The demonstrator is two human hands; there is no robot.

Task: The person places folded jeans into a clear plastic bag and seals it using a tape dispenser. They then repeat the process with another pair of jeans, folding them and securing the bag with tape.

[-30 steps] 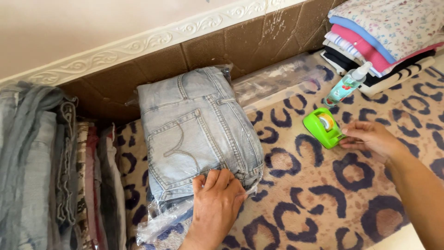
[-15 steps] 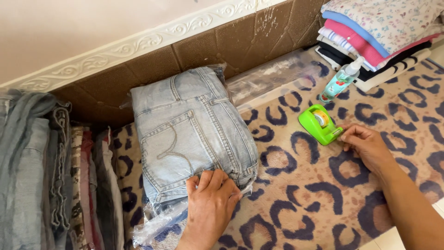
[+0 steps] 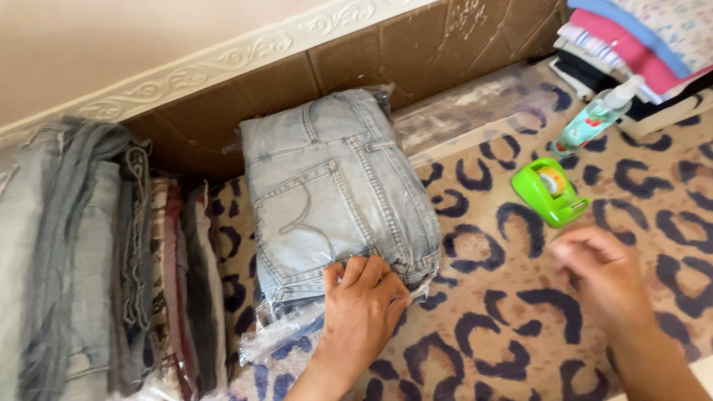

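Observation:
A folded pair of light blue jeans wrapped in a clear plastic bag lies on a leopard-print cloth. My left hand presses flat on the near end of the package, fingers spread over the folded plastic. My right hand hovers blurred just below a green tape dispenser, apart from it; whether its fingertips pinch anything I cannot tell.
A stack of folded grey and denim clothes stands at the left. A small spray bottle lies beyond the dispenser, by a pile of folded colourful clothes at the top right. A brown tiled wall runs behind.
My right hand has left the green tape dispenser and moved toward me. The left hand stays pressed on the bagged jeans.

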